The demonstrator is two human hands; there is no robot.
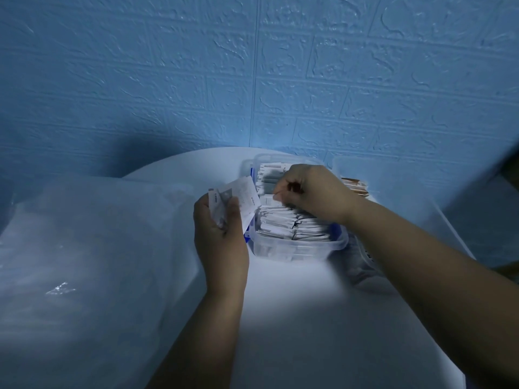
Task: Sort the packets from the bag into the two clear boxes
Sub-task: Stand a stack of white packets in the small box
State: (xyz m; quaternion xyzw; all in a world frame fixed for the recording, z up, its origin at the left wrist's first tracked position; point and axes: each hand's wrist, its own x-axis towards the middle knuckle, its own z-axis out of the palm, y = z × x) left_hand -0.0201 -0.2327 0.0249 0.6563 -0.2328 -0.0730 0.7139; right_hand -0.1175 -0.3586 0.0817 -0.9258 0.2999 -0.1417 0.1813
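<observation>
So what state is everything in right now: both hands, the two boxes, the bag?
Near clear box: lid off, nearly full of stacked packets.
Far clear box: partly hidden by the right arm, brown-edged packets inside.
Bag: lying slumped on the table's left side.
Left hand: grips a few white packets, fanned.
Right hand: fingers curled over the near clear box's contents; grip too blurred to tell.

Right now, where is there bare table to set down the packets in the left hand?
Best patch: bare table in front of the middle box, between the two forearms. A narrower strip lies behind the bag, left of that box. Crowded: the middle box is full under the right hand; the second box crowds the right edge.
</observation>
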